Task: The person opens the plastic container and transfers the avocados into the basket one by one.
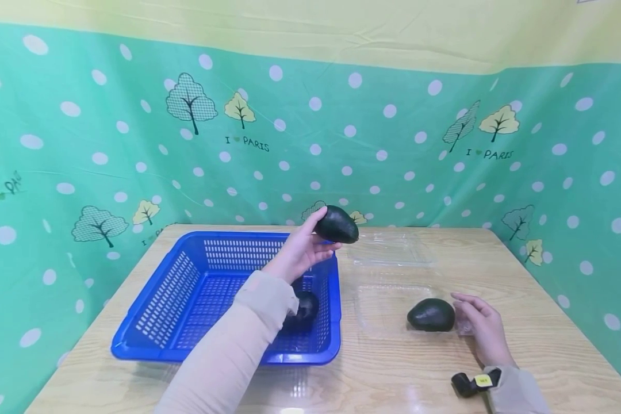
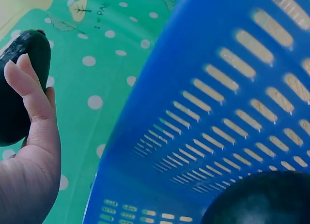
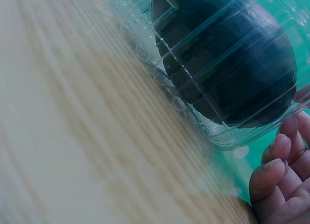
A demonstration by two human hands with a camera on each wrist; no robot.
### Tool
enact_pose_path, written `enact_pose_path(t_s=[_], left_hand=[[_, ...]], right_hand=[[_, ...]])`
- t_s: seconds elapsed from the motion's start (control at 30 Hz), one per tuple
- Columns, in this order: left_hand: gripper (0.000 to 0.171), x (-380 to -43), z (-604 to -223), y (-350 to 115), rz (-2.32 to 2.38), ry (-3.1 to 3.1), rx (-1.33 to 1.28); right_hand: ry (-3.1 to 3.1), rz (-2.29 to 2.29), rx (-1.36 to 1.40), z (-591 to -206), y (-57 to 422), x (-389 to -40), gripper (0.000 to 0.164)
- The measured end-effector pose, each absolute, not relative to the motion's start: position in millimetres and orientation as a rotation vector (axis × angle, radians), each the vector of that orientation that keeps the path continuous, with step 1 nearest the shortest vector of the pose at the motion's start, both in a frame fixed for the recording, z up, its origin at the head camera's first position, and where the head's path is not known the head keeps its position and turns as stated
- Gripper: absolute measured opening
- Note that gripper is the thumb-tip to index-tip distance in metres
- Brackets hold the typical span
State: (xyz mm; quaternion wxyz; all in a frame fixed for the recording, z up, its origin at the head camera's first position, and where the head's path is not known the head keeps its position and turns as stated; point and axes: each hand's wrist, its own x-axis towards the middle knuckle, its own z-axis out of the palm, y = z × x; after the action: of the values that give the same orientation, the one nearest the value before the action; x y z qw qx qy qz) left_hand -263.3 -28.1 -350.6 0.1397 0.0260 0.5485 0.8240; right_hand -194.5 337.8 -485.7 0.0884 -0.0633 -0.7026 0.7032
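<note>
My left hand (image 1: pixel 305 247) grips a dark green avocado (image 1: pixel 337 224) in the air above the right rim of the blue plastic basket (image 1: pixel 150 352). In the left wrist view its fingers curve around that avocado (image 2: pixel 14 98). Another dark avocado (image 1: pixel 307 306) lies at the right inside the basket, partly hidden by my left sleeve. At the right, a clear plastic container (image 1: pixel 378 313) has one avocado (image 1: pixel 431 315) in its right part. My right hand (image 1: pixel 483 328) pinches the container's right edge; in the right wrist view its fingers (image 3: pixel 273 173) are curled there.
Behind the container is a second clear plastic piece (image 1: pixel 388 250), near the table's back edge. Everything stands on a wooden table (image 1: pixel 538 322). A green curtain (image 1: pixel 315 132) with white dots hangs behind and at both sides.
</note>
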Motion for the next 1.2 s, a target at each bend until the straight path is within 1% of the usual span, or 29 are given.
enact_pose_path(t_s=[0.7, 1.2], left_hand=[[0.054, -262.5, -356.3, -59.7, 2.407, 1.629, 0.017], [0.054, -261.8, -360.4, -61.8, 2.396, 1.659, 0.018]], right_hand=[[-2.093, 2.090, -0.193, -486.8, 338.4, -197.3, 0.019], [-2.076, 2.108, -0.169, -489.4, 339.2, -197.0, 0.020]])
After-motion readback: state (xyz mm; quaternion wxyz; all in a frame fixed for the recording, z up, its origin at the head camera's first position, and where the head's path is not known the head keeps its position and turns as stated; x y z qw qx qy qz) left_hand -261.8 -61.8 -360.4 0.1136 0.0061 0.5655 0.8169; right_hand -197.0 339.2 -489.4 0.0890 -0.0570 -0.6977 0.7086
